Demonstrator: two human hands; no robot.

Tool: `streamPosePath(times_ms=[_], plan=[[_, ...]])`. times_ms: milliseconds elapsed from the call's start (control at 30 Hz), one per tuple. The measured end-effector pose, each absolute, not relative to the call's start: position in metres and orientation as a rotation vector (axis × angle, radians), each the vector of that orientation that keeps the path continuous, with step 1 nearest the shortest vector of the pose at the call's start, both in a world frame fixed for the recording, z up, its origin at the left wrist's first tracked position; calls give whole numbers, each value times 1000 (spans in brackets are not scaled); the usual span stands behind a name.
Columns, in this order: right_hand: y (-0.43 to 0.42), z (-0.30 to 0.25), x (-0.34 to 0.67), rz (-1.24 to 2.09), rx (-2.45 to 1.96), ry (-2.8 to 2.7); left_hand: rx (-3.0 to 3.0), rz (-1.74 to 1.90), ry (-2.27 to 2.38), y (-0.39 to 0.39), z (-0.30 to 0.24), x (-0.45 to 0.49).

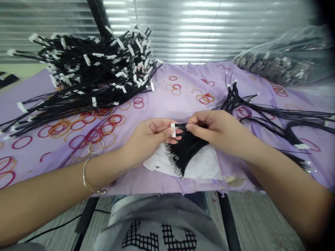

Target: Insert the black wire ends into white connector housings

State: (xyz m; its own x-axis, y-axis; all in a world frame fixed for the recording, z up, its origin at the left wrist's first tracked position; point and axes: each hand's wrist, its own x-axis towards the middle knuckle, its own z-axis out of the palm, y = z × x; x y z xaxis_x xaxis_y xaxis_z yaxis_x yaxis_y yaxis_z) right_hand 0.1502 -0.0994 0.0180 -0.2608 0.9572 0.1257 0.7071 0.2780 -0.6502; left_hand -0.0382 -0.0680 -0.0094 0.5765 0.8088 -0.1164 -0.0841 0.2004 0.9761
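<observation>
A small white connector housing (173,129) is pinched between the thumb and fingers of my left hand (157,134). Black wires run from its right side to my right hand (209,129), whose thumb and forefinger close on a wire near the connector. Below both hands a fanned bundle of black wires (190,151) lies on a white cloth (206,167). Its bare ends carry shiny metal crimp terminals (174,162). Whether a terminal sits fully inside the housing is too small to tell.
A tall heap of black wire harnesses (104,66) with white connectors stands at the back left. More harnesses (277,118) lie right. Red and orange rubber bands (94,134) are scattered over the purple tablecloth (172,101). A clear plastic bag (277,66) of dark parts sits back right.
</observation>
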Motion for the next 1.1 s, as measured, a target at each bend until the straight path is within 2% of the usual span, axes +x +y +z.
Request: streamPosePath(times_ms=[1100], plan=[[-102, 18, 149, 667, -1456, -1970, 1208, 697, 669, -66, -11, -38]])
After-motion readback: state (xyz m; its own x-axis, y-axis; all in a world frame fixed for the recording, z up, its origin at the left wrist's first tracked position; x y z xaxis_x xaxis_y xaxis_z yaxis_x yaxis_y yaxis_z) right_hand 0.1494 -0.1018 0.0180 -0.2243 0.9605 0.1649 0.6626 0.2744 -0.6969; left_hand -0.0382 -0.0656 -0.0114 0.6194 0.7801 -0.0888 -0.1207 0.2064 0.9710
